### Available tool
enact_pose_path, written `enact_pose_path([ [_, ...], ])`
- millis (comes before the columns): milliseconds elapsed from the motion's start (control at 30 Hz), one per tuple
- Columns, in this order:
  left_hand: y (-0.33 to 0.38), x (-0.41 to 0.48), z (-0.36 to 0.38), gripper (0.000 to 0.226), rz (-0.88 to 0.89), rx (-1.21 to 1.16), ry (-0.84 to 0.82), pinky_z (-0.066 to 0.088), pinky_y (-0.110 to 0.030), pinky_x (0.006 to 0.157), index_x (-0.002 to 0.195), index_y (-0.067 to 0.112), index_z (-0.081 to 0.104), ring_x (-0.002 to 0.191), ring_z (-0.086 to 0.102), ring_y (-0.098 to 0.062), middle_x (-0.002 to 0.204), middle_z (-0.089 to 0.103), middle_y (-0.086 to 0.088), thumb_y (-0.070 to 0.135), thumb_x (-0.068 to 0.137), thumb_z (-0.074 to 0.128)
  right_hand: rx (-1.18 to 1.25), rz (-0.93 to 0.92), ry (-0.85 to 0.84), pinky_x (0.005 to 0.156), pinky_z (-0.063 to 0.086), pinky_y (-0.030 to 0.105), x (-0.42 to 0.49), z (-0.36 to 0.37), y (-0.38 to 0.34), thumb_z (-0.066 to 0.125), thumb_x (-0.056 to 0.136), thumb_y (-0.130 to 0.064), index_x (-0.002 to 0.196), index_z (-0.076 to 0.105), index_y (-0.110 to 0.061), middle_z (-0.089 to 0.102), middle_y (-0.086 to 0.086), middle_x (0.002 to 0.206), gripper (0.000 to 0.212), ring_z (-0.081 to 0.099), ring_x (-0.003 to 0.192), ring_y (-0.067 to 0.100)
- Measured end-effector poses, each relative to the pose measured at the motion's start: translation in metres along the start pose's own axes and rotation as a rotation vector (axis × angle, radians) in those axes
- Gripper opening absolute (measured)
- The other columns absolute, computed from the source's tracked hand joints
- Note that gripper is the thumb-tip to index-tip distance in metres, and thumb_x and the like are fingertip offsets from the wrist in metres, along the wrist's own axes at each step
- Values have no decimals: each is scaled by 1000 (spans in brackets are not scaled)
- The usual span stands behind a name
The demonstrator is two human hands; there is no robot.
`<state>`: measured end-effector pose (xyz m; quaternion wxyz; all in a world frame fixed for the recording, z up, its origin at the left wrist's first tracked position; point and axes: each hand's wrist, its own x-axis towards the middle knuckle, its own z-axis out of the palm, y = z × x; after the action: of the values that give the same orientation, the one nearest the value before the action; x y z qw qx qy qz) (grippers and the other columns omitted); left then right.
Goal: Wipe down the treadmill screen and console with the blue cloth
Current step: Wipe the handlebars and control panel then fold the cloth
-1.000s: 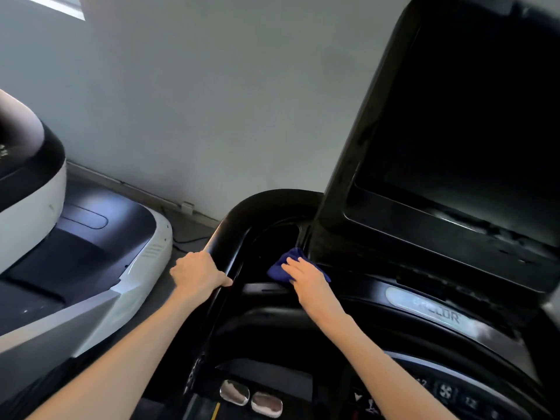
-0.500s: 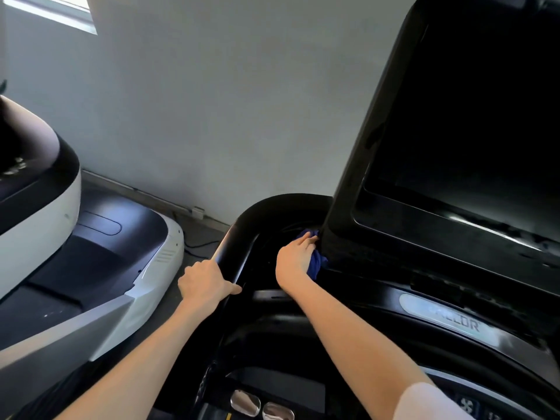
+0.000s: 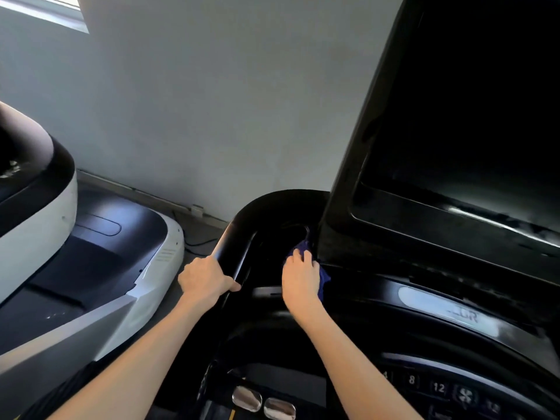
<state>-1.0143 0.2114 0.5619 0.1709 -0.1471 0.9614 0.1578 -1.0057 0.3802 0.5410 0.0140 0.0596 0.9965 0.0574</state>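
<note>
1. Cloth [image 3: 324, 278], blue and bunched, sits under the right hand [image 3: 300, 280] in the corner where the lower left edge of the screen [image 3: 469, 116] housing meets the console [image 3: 394, 286]. Blue folds show above the fingertips and past the right side of the hand.
2. Edges: the curved black rail [image 3: 239, 237] bounds this corner on the left and behind, and the screen housing rises steeply on the right. The recess [image 3: 281, 237] between them is narrow.
3. Open room: the console ledge runs clear to the right beneath the screen. Left of the rail, a strip of floor [image 3: 200, 234] separates the treadmill from a white machine [image 3: 91, 253]; the wall [image 3: 212, 101] stands behind both.
4. Right hand: palm down, fingers curled over the cloth, pressing it onto the console. The forearm enters from the lower right, passing above the number keys [image 3: 438, 388].
5. Left hand [image 3: 204, 281]: grips the rail, fingers wrapped over its outer side and thumb laid along the inner side. The forearm enters from the lower left.
</note>
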Motion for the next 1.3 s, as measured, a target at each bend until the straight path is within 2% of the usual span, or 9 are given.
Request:
enact_pose_path([
  [167,2,-3,-2,67,-22,-11,-5,44,-32,72,108,9,60,102,60,-28,108,62,-9,49,59,82,200,87,253,58,55,35,-22,11,49,48,69,-4,97,71,-2,70,10,106,36,68,86,31],
  [267,1,-5,-1,66,-23,-14,-3,46,-32,74,106,9,60,101,61,-27,107,62,-9,49,59,82,207,327,272,77,51,43,-24,10,84,35,83,-3,120,58,5,51,18,135,45,54,118,37],
  [400,4,-5,-4,65,-21,-6,-18,47,-31,70,105,9,60,97,62,-26,103,63,-8,47,58,83,334,446,269,95,42,47,-17,15,87,58,79,2,136,39,7,29,20,150,60,32,136,37],
  [533,3,-5,-7,67,18,-1,-35,48,-31,71,105,7,59,95,62,-26,103,63,-8,49,58,83,362,2,204,81,52,35,-7,21,32,76,62,-1,124,58,-1,56,11,132,65,57,117,25],
  [667,-4,-7,-4,68,50,10,3,49,-33,74,102,7,60,95,63,-28,102,65,-9,55,60,80,365,-89,189,74,55,32,-4,22,35,69,64,-5,116,64,-3,64,9,121,53,65,104,21],
  [767,-5,-6,-2,67,51,14,19,48,-33,72,100,6,60,94,63,-30,101,65,-10,56,59,80,326,71,247,81,54,37,-14,26,65,38,77,-6,124,59,-1,58,13,130,52,59,115,28],
  [967,-1,-3,-3,65,25,24,4,47,-32,73,103,7,61,98,62,-28,104,64,-9,52,60,81,379,493,247,111,21,43,-17,15,112,48,90,-7,148,19,-7,11,7,158,65,12,144,24],
  [1133,-1,-1,-3,65,40,29,2,47,-32,74,103,8,60,100,61,-27,106,63,-9,52,61,81,426,213,252,103,34,52,-11,20,58,65,77,-7,142,38,-9,30,9,152,70,37,135,27],
  [1300,-4,-3,-1,64,63,51,16,47,-31,71,99,8,61,96,63,-27,102,65,-8,57,62,78,401,10,222,117,7,44,-5,16,56,33,95,1,150,0,-14,-9,-2,158,66,-5,146,19],
])
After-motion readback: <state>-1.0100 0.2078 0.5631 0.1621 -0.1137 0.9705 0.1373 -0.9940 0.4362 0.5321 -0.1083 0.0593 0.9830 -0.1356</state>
